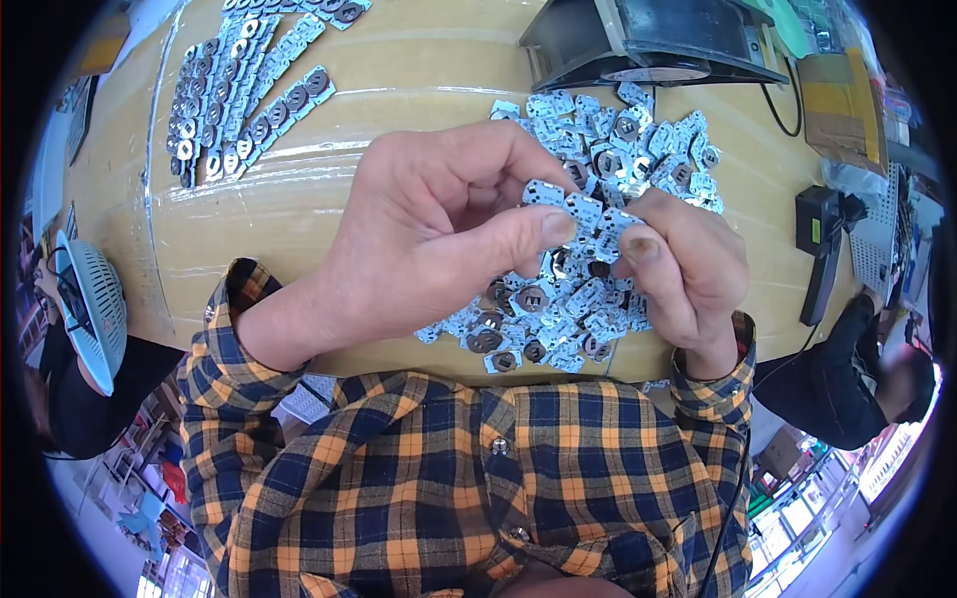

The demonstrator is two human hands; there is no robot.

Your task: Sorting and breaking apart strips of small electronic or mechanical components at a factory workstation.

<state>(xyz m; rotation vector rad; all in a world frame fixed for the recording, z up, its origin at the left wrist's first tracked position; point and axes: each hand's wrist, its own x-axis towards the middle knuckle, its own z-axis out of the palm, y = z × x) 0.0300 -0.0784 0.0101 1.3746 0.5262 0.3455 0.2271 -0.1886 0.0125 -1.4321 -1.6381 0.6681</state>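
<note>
The left hand point(429, 224) and the right hand point(678, 269) meet above the near edge of a pale wooden table point(419, 75), and between them they pinch a short row of small metal plates point(578, 209). The left thumb lies flat along the underside of the row while its curled fingers press from above; the right thumb and forefinger close on the other end. Held this way, edge to edge, the plates sit squared up against one another, which suggests the grip is meant to keep them aligned as a stack. Both hands are narrow, closed on the row.

Directly under and beyond the hands lies a loose heap of the same plates point(598, 140), thin, stamped, silvery-blue pieces with notched corners, many carrying a dark round centre. They lie at all angles, some overlapping, within easy reach of either hand.

Well beyond the left hand, neat rows of plates point(234, 100) lie overlapped like scales in long strips, orderly where the heap is not. Beyond the right hand stands a dark machine point(648, 40) with a tilted housing. A checked orange and navy shirt sleeve point(224, 329) covers each forearm to the wrist.
</note>
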